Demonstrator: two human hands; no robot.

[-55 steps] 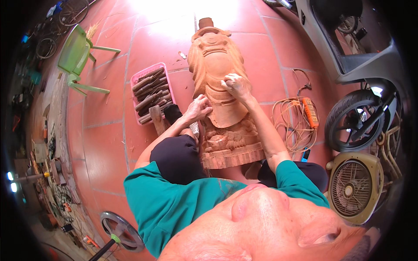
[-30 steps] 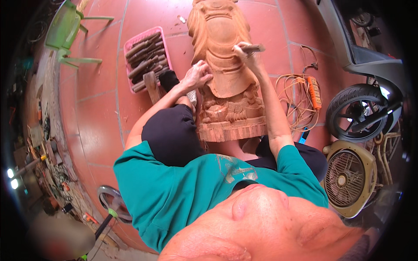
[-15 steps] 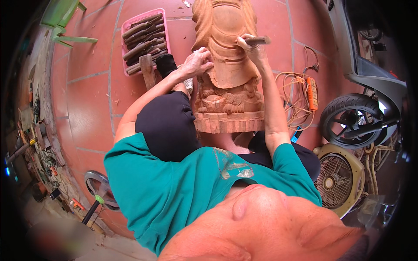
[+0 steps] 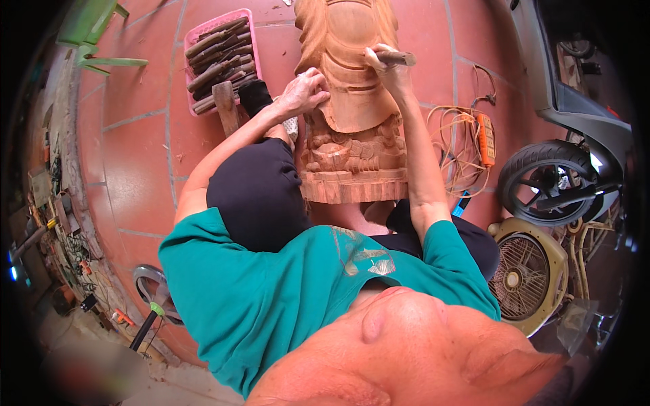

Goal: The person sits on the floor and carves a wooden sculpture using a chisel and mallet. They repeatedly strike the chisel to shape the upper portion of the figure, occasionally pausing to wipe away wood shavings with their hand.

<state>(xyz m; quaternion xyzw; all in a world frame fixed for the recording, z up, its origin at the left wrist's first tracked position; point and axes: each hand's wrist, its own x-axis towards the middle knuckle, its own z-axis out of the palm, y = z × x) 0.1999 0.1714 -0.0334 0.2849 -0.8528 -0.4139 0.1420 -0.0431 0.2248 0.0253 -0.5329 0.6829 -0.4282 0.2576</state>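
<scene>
Reddish-brown wood makes up the carved statue (image 4: 352,111), which seems to lie on its back on the tiled floor (image 4: 139,172), its blocky base toward the person and its upper end running out of view at the top. The base sits between the bent, dark-trousered legs (image 4: 254,189), probably so that the folds of the robe come within easy reach and the piece cannot slide much.

The left hand (image 4: 305,93) rests with curled fingers at the statue's left edge, near the hem, perhaps to steady it; I cannot tell whether anything is pinched there. The right hand (image 4: 386,68) grips a wooden-handled tool (image 4: 397,59), whose working end is hidden. The statue lies between the two hands, with the right one over its right side; whether that one touches the wood is unclear.

Just beyond the left forearm, a pink basket (image 4: 252,40) holds a row of dark sticks or tool handles (image 4: 220,61), likely kept close for swapping. A wooden block (image 4: 225,105) leans near its lower rim. To the right lie an orange power strip (image 4: 485,139) and coiled cable (image 4: 450,159), clear of the carving; farther out stands a fan (image 4: 520,274).
</scene>
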